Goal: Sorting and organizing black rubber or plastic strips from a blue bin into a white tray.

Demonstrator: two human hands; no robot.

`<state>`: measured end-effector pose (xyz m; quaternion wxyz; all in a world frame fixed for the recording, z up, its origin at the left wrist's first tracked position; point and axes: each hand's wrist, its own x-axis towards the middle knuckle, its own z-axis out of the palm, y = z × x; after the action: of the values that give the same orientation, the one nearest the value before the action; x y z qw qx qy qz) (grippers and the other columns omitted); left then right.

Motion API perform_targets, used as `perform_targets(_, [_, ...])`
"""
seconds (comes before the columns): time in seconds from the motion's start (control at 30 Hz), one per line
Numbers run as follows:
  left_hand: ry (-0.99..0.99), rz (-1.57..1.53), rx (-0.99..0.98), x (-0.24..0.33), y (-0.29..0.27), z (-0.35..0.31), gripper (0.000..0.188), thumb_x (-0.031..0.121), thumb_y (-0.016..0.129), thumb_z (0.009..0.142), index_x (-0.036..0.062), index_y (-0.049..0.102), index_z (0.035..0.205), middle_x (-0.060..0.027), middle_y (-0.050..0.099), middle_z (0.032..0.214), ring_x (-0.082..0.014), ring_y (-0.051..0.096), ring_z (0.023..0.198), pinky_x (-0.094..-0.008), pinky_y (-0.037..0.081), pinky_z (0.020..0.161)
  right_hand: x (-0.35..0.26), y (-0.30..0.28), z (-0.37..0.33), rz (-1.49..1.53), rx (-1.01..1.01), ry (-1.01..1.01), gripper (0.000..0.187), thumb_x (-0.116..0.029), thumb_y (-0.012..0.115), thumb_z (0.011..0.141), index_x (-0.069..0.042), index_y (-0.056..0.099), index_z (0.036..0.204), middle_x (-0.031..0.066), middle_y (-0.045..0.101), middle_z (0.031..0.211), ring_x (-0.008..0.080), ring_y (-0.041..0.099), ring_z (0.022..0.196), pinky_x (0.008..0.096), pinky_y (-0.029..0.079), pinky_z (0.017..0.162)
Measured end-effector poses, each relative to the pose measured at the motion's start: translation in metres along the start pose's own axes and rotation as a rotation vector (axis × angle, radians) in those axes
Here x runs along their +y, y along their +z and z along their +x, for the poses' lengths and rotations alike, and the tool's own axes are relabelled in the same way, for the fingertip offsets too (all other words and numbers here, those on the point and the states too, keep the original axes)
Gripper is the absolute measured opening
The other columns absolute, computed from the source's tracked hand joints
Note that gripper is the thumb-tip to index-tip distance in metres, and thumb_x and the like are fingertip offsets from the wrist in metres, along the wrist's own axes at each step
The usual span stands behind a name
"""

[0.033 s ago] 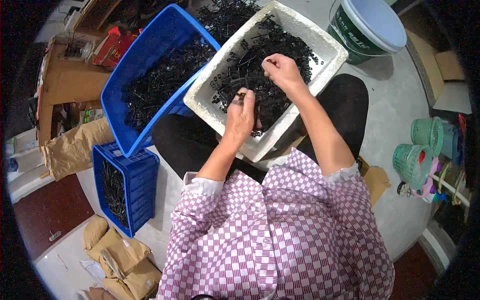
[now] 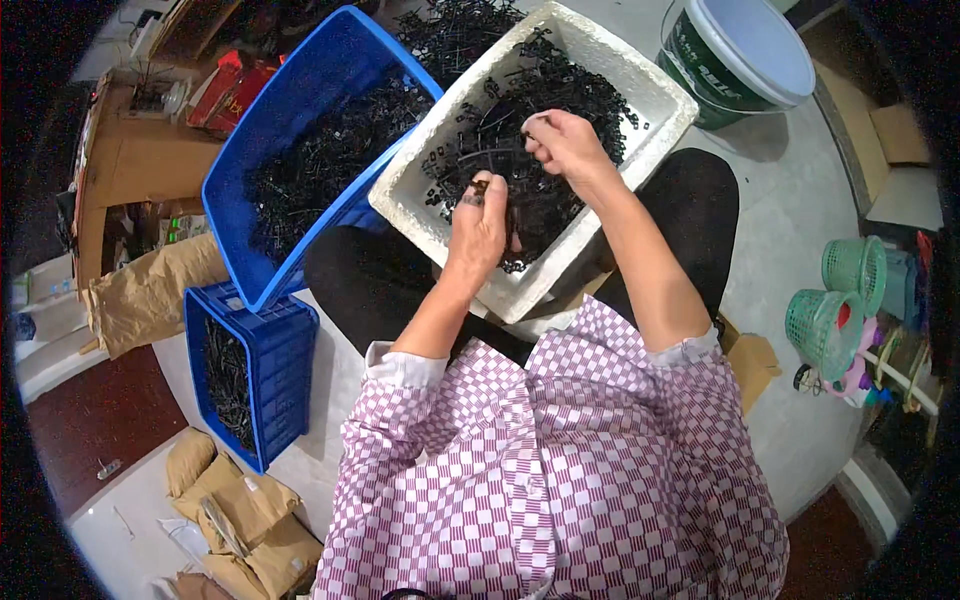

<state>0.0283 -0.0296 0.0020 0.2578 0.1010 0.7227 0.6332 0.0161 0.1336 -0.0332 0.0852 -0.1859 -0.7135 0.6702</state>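
Note:
A white foam box sits tilted between my knees, holding a heap of small black plastic pieces, some chain-like or branched. Over the near left part of the heap, my left hand pinches a small black plastic piece between thumb and forefinger; its other fingers are mostly hidden beneath. Just to the right and farther in, my right hand is closed, thumb against the curled fingers. Whether anything is between those fingertips is too small to make out.
A large blue bin of black pieces leans left of the foam box, above a blue crate. A white-and-green bucket stands at the far right. Green baskets lie right; brown paper sacks lie lower left.
My right hand has turned slightly, and the dark bit seen at its fingertips before no longer shows. My left hand stays nearly in place, still pinching the black piece.

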Motion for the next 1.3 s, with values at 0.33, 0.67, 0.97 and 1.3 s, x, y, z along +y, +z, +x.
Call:
perform_targets(0.33, [-0.041,0.148,0.001,-0.003,0.003,-0.002,0.033,0.031,0.037,0.094,0.0030,0.045,0.080,-0.0042,0.048,0.053,-0.0133,0.048,0.039,-0.0266,0.038,0.039,-0.021,0.008,-0.016,0.422,-0.251,0.242,0.017,-0.022,0.057,0.085,-0.007,0.054,0.079,-0.0002,0.051,0.071,0.0063,0.043,0.059,0.0172,0.032,0.046])
perform_targets(0.67, [-0.190,-0.174,-0.157,0.005,0.009,-0.011,0.030,0.034,0.039,0.093,0.0070,0.046,0.081,-0.0017,0.047,0.055,-0.0123,0.047,0.040,-0.0238,0.037,0.039,-0.004,-0.011,0.003,0.944,0.214,0.295,0.010,-0.014,0.050,0.087,-0.006,0.053,0.081,0.0015,0.050,0.072,0.0076,0.044,0.059,0.0188,0.032,0.045])
perform_targets(0.97, [-0.105,-0.260,0.154,0.018,-0.014,0.006,0.033,0.035,0.037,0.094,0.0061,0.045,0.081,-0.0035,0.049,0.060,-0.0106,0.047,0.043,-0.0233,0.037,0.039,-0.035,0.014,-0.035,0.545,-0.423,0.313,0.007,-0.015,0.057,0.083,-0.009,0.054,0.086,-0.0022,0.054,0.076,0.0032,0.049,0.062,0.0164,0.037,0.049])
perform_targets(1.3, [0.093,0.001,0.109,0.008,-0.012,0.009,0.035,0.034,0.034,0.095,0.0044,0.045,0.080,-0.0052,0.050,0.062,-0.0102,0.046,0.045,-0.0235,0.038,0.040,0.003,0.018,-0.023,-0.331,-0.174,-0.404,0.007,-0.011,0.057,0.083,-0.006,0.058,0.086,-0.0032,0.055,0.073,0.0040,0.050,0.060,0.0203,0.039,0.050])
